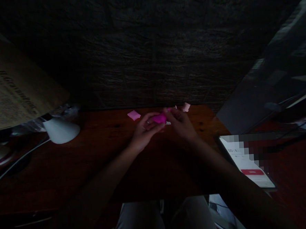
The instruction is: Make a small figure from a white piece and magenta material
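Note:
Between my two hands is a small, bright pink, soft-looking piece [159,119]; in the dim light I cannot tell if it is paper or something mouldable. My left hand [145,129] holds it from the left, with the thumb in front and the fingers behind. At its upper right end, the fingertips of my right hand [181,123] pinch it. Left of my hands, a flat pink square [134,115] lies on the wooden table [103,148]. Behind my right hand lies a pale pink piece [186,107], and a small white bit [168,123] shows below the fingers.
A dark brick-patterned wall [151,52] rises behind the table. At left stand a white lamp-like base [62,129] with a cord and a large brown printed paper bag [13,81]. A lit tablet [249,164] lies at right, near a grey panel [247,98].

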Demonstrator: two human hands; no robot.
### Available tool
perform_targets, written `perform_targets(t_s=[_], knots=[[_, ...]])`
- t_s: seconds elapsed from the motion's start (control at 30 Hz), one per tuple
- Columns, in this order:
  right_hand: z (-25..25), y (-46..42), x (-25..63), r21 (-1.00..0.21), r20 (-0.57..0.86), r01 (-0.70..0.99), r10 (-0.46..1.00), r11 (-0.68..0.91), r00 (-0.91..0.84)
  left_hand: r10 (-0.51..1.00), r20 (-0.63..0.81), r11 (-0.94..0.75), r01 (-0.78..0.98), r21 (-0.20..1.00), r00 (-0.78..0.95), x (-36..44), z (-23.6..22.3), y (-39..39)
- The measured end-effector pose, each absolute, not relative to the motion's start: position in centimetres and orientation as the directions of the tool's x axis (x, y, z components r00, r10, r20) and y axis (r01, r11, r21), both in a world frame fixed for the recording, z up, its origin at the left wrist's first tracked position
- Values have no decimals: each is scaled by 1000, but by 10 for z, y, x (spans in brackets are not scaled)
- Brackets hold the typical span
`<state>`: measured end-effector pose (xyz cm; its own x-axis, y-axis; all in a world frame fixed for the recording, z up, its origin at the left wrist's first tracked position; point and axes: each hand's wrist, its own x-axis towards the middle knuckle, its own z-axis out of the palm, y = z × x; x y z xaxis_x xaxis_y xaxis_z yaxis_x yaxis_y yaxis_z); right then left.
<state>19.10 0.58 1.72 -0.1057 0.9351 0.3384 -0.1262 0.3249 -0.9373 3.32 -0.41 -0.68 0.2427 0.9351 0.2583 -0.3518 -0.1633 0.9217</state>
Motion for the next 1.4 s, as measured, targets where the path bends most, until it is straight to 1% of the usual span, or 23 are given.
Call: perform_targets(t_s=[0.1,0.23,0.33,0.43,0.5,0.63,0.87,0.93,1.03,1.1,1.17,1.27,1.4], knots=[[16,7,191,-950,304,-101,950,296,-70,936,245,-138,-375,917,254,35,-6,-6],[14,9,194,-963,248,-121,967,240,-60,940,228,-125,-364,923,254,36,-6,-7],[13,9,195,-957,265,-134,962,256,-57,944,232,-143,-342,929,234,35,-5,-7],[14,9,195,-952,281,-152,956,265,-89,947,244,-168,-327,930,208,36,-4,-8],[14,8,195,-949,280,-178,954,259,-106,948,256,-188,-319,929,186,38,-3,-9],[13,9,192,-938,266,-251,961,239,-80,941,302,-248,-296,922,150,42,-1,-11],[15,13,201,-900,221,-377,975,218,37,933,323,-276,-258,926,159,42,-3,-13],[16,14,204,-901,195,-393,981,186,17,934,316,-271,-250,930,165,41,-4,-14],[17,14,204,-920,182,-368,979,137,-91,933,322,-274,-262,925,162,41,-4,-14],[17,12,202,-930,192,-342,971,133,-144,929,335,-285,-270,920,159,41,-3,-14],[17,12,200,-930,200,-339,969,140,-147,927,340,-288,-278,917,161,42,-2,-15],[18,11,199,-924,173,-366,975,112,-137,930,314,-245,-315,917,192,41,0,-15],[22,10,203,-916,141,-396,977,68,-159,942,210,-98,-383,918,262,37,0,-13]])
